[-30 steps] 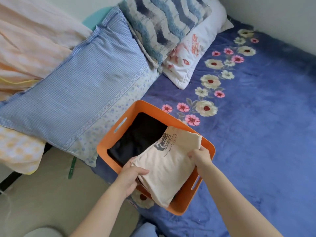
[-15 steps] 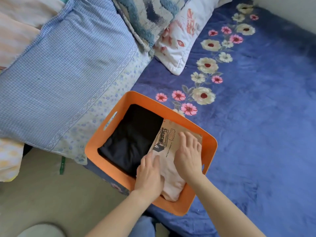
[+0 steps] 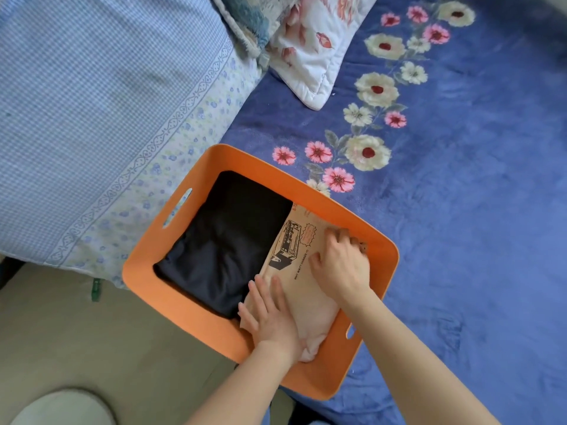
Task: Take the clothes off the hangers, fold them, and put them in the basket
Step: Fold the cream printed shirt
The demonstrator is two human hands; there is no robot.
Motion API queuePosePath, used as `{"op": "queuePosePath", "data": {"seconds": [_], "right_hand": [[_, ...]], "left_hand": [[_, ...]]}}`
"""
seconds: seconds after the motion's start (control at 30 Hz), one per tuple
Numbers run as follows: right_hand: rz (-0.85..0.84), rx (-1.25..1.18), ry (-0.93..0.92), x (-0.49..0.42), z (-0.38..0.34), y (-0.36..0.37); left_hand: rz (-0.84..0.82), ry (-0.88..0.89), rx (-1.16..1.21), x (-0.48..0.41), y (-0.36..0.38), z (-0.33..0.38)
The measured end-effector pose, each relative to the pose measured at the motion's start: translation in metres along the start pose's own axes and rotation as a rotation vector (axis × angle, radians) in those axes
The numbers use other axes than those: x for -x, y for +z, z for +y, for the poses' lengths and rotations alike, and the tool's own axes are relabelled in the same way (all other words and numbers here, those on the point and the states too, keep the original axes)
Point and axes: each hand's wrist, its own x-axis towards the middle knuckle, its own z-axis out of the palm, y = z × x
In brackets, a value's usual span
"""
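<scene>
Inside the orange plastic basket (image 3: 147,271) with cut-out handles, which sits at the corner of the blue flowered blanket (image 3: 460,210), the folded cream shirt with a black printed graphic (image 3: 294,256) now lies in the right half, beside the folded black garment (image 3: 227,246). A second ago both hands gripped this shirt by its edges above the rim; now the left hand (image 3: 270,317) lies flat with fingers spread on its near end, holding nothing, and the right hand (image 3: 340,265) presses palm-down farther in, fingers curled toward the far wall, perhaps tucking an edge. This piece looks delivered; only smoothing remains before the next garment.
</scene>
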Motion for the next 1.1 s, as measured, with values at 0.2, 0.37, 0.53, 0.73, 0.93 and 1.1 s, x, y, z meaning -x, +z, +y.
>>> {"op": "queuePosePath", "data": {"seconds": [0.2, 0.37, 0.53, 0.73, 0.93, 1.1], "right_hand": [[-0.039, -0.043, -0.016, 0.004, 0.011, 0.000], [-0.219, -0.047, -0.034, -0.007, 0.016, 0.001], [-0.451, -0.105, -0.074, -0.007, 0.029, -0.010], [-0.243, 0.032, -0.205, 0.029, 0.033, -0.031], [-0.056, 0.028, -0.274, 0.101, 0.077, -0.061], [-0.005, 0.001, -0.070, 0.204, 0.165, -0.092]], "left_hand": [[-0.011, 0.039, -0.001, -0.001, 0.018, 0.003], [-0.016, 0.006, -0.057, -0.006, 0.017, 0.005], [-0.107, 0.045, -0.074, -0.009, 0.011, 0.000], [-0.129, 0.153, 0.049, 0.003, -0.030, -0.019], [0.105, 0.283, 0.027, 0.056, -0.060, 0.006], [0.360, 0.493, -0.074, 0.130, -0.030, 0.085]]}}
